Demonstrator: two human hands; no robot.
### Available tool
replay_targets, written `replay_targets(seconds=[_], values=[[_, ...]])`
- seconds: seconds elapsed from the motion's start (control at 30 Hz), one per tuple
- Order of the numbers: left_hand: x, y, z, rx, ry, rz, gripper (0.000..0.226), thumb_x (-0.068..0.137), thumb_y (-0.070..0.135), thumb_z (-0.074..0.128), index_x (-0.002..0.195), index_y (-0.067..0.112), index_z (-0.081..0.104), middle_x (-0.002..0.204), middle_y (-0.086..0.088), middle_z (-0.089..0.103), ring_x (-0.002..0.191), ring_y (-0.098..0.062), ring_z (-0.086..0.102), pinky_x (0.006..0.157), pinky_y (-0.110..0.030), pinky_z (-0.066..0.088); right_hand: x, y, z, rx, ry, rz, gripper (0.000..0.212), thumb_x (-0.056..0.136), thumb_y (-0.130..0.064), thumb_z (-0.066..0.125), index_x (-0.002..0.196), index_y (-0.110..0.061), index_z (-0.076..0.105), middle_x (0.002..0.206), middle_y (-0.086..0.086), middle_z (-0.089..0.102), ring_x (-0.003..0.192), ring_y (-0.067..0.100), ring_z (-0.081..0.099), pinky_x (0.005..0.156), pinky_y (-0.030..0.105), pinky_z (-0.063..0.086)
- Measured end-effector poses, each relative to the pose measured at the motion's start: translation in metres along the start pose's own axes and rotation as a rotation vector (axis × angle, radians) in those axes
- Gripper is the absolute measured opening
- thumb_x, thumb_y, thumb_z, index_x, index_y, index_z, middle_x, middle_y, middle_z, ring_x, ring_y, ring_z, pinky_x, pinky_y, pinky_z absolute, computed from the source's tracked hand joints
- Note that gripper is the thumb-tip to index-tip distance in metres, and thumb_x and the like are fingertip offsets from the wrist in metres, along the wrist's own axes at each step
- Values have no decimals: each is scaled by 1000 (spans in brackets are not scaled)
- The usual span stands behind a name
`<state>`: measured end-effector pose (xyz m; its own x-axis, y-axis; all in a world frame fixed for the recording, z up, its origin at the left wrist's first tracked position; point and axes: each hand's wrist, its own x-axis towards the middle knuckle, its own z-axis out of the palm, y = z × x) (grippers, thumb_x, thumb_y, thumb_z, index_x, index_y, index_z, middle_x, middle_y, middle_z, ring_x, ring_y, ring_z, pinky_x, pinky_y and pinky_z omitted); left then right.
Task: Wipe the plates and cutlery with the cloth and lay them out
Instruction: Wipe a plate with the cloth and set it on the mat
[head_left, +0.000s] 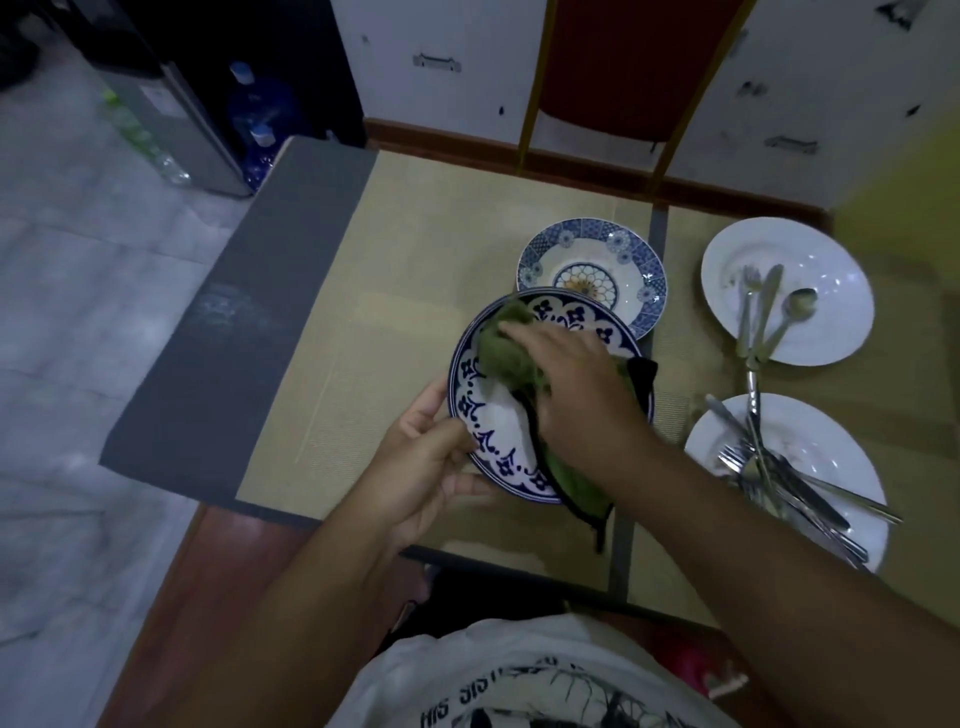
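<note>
My left hand (431, 457) grips the near-left rim of a blue-and-white patterned plate (470, 395), held tilted above the table. My right hand (576, 389) presses a green cloth (506, 345) with a dark edge into the plate's inside; the cloth's tail hangs over the near rim. Just beyond lies a second blue-patterned plate (597, 260) flat on the mat. To the right sit two white plates: the far one (831, 270) holds a fork, knife and spoon (763, 312), the near one (831, 457) holds several pieces of cutlery (779, 478).
Tan placemats (395, 270) cover the table, with a dark grey strip (234, 332) along its left side. A red chair (618, 62) with yellow legs stands beyond the far edge. Water bottles (254, 119) stand on the floor at upper left.
</note>
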<state>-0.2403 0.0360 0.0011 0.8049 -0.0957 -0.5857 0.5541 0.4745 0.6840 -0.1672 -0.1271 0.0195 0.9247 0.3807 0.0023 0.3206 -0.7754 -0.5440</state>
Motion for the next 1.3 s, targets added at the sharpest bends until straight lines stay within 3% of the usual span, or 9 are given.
replay_targets(seconds=[0.13, 0.33, 0.5, 0.6, 0.7, 0.8, 0.9, 1.1, 1.3], values=[[8, 13, -5, -48, -25, 24, 62, 85, -8, 55, 137, 24, 60, 124, -18, 70, 90, -34, 69, 73, -56, 60, -22, 7, -4, -7, -288, -282, 72, 70, 9, 56, 122, -40, 52, 124, -20, 54, 106, 14, 44, 90, 44, 39], [7, 9, -13, -73, -72, -24, 61, 85, -9, 42, 131, 24, 65, 132, -22, 65, 98, -41, 64, 67, -56, 62, -35, 4, -26, -118, -452, -216, 72, 68, 7, 46, 119, -42, 55, 123, -17, 53, 108, 17, 42, 94, 40, 37], [5, -1, -12, -87, -124, -53, 62, 79, -1, 50, 134, 27, 63, 136, -26, 60, 112, -46, 55, 79, -60, 57, -32, 0, -9, -49, -260, -256, 64, 72, 0, 60, 124, -37, 54, 127, -15, 54, 114, 14, 43, 97, 41, 36], [1, -1, -10, -70, -130, -56, 62, 78, 1, 55, 134, 26, 63, 136, -27, 59, 111, -43, 52, 76, -54, 60, -6, -3, -9, -74, -65, -157, 52, 83, -10, 52, 127, -37, 50, 131, -15, 53, 117, 13, 43, 97, 37, 36], [-1, 3, -12, -94, -123, -37, 63, 77, 2, 55, 134, 28, 63, 139, -24, 58, 109, -42, 53, 73, -55, 60, 7, 7, -17, -155, -3, -127, 52, 78, -8, 46, 124, -31, 53, 124, -7, 57, 108, 21, 49, 86, 39, 44], [1, 2, -13, -127, -86, -26, 65, 75, 1, 54, 134, 30, 63, 132, -21, 63, 107, -41, 50, 76, -58, 59, -5, 10, -21, -278, -20, -77, 55, 75, 0, 54, 123, -27, 54, 119, -1, 56, 101, 27, 51, 74, 36, 46], [2, -4, -10, -141, -70, -35, 64, 76, 2, 55, 134, 29, 63, 138, -25, 59, 109, -40, 52, 82, -62, 55, -27, 6, -21, -309, -95, -38, 60, 72, 0, 61, 123, -29, 51, 119, 0, 54, 97, 25, 50, 69, 33, 42], [1, -12, -7, -143, -125, -68, 60, 83, 1, 50, 136, 27, 61, 136, -29, 59, 110, -42, 57, 84, -59, 56, -43, -11, -7, -87, -218, -219, 58, 75, -2, 60, 123, -34, 54, 119, -9, 55, 100, 16, 45, 73, 31, 41], [4, 5, -14, -169, -16, -49, 65, 76, 4, 56, 138, 20, 56, 135, -26, 61, 112, -45, 58, 85, -64, 56, -18, 7, -25, -60, -175, -110, 61, 76, 0, 56, 124, -37, 52, 120, -11, 53, 105, 15, 45, 77, 30, 37]])
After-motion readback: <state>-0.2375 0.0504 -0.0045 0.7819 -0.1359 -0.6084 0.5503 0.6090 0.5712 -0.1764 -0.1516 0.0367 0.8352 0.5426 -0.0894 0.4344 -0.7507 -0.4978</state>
